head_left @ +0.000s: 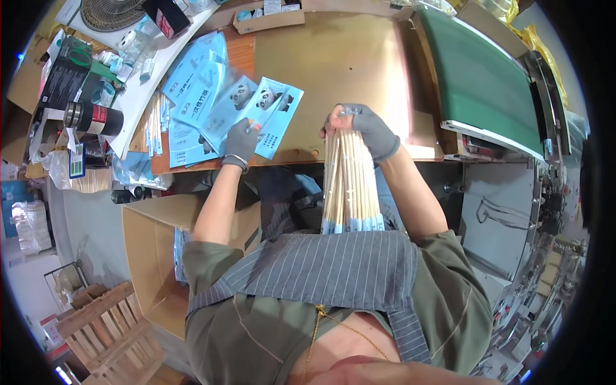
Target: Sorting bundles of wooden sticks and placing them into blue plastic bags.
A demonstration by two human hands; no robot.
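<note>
My left hand [241, 139], in a grey glove with bare fingertips, is closed on a light blue plastic bag [274, 131] printed with a panda. Beneath and beyond it, a loose pile of similar blue bags [196, 86] covers the table's left end. Above the table's front edge, my right hand [369, 130], gloved the same way, grips the top of a bundle of wrapped chopsticks [350, 183]. Their pale sticks hang down in front of my striped apron, with blue wrapper ends at the bottom. The palm side of the right hand is hidden.
A brass-coloured sheet [308, 77] covers much of the table. To the right stands a green belt [481, 74] with a metal edge. On the left, a white shelf [163, 54] and a black flask [94, 119] sit close by. Below is an open cardboard box [144, 256].
</note>
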